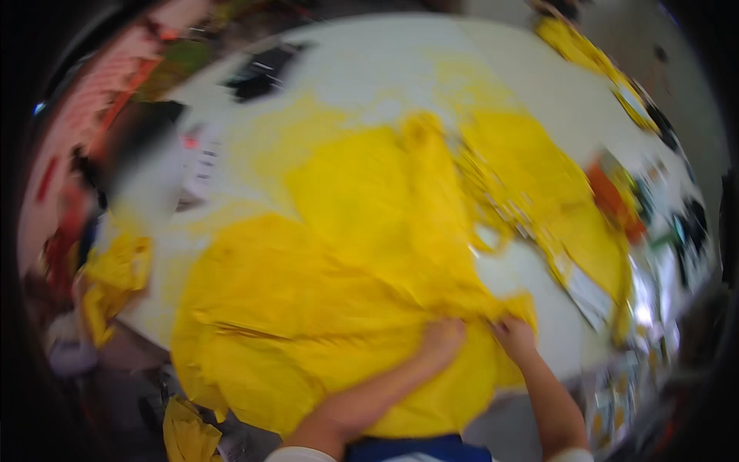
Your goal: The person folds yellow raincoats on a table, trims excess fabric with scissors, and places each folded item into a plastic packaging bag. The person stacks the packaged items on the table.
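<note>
Yellow sheeting (346, 269) spread on the white desk (369, 50), 9 o'clock through centre. My left fingers (456, 326), 5 o'clock, curled closed on its gathered fold; right fingers (504, 328), 4 o'clock, likewise closed. Layered yellow pieces (531, 158), 2 o'clock.

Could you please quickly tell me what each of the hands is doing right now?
Left hand: looks closed, gripping the yellow material, though blurred.
Right hand: closed, holding the yellow material near its edge.
</note>
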`<move>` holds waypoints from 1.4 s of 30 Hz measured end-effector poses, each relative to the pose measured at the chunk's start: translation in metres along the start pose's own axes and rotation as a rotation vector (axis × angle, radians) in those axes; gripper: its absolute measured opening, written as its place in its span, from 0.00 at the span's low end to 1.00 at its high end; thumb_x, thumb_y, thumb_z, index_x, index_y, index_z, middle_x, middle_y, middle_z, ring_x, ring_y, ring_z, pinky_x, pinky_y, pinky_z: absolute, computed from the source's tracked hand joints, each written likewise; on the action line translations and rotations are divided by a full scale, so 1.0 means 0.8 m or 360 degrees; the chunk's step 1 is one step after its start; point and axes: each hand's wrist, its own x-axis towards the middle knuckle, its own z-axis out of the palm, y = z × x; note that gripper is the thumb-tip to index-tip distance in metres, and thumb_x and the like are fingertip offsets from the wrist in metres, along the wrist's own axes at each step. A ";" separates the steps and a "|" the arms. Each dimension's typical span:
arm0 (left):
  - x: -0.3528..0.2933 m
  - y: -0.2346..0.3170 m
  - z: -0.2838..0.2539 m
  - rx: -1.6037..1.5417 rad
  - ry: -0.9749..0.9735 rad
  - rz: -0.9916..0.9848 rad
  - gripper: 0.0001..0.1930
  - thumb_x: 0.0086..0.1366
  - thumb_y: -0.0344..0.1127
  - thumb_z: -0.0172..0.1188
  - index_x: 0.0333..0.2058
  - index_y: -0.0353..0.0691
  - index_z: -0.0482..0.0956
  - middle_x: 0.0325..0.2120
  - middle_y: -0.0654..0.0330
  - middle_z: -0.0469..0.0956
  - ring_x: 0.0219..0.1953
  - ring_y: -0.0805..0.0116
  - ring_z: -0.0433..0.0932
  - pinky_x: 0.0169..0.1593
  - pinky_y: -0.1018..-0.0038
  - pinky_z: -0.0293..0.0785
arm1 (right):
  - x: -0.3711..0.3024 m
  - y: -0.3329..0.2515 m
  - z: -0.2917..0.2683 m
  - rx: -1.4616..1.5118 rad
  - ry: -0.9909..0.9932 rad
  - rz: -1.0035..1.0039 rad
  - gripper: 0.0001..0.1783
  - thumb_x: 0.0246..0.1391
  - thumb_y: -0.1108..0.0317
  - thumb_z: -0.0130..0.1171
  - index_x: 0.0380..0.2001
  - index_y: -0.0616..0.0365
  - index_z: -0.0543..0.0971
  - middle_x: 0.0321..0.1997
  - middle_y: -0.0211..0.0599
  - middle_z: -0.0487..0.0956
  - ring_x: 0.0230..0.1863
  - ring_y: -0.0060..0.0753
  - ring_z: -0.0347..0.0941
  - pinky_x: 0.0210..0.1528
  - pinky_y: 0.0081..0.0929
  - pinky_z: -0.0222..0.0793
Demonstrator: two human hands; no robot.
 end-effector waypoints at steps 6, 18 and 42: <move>-0.010 -0.015 -0.008 0.0285 0.0021 0.0530 0.07 0.58 0.34 0.51 0.31 0.41 0.77 0.35 0.57 0.75 0.42 0.56 0.73 0.44 0.61 0.69 | 0.010 0.034 0.000 0.0521 -0.0171 0.0292 0.10 0.41 0.71 0.67 0.19 0.62 0.74 0.16 0.36 0.73 0.19 0.29 0.72 0.22 0.28 0.68; -0.031 -0.067 -0.056 0.0219 0.0021 0.0147 0.07 0.57 0.34 0.53 0.34 0.42 0.75 0.34 0.56 0.76 0.40 0.52 0.76 0.41 0.58 0.72 | 0.045 0.057 0.002 0.0593 -0.0447 0.0347 0.12 0.45 0.72 0.67 0.20 0.62 0.72 0.17 0.35 0.74 0.16 0.26 0.71 0.20 0.26 0.69; -0.179 -0.259 -0.202 0.0634 0.0193 -0.0202 0.11 0.58 0.40 0.54 0.39 0.52 0.81 0.37 0.59 0.78 0.46 0.55 0.71 0.49 0.49 0.59 | -0.022 -0.251 0.040 0.0381 -0.0231 -0.1077 0.20 0.48 0.74 0.55 0.48 0.58 0.73 0.42 0.49 0.75 0.42 0.56 0.70 0.44 0.46 0.67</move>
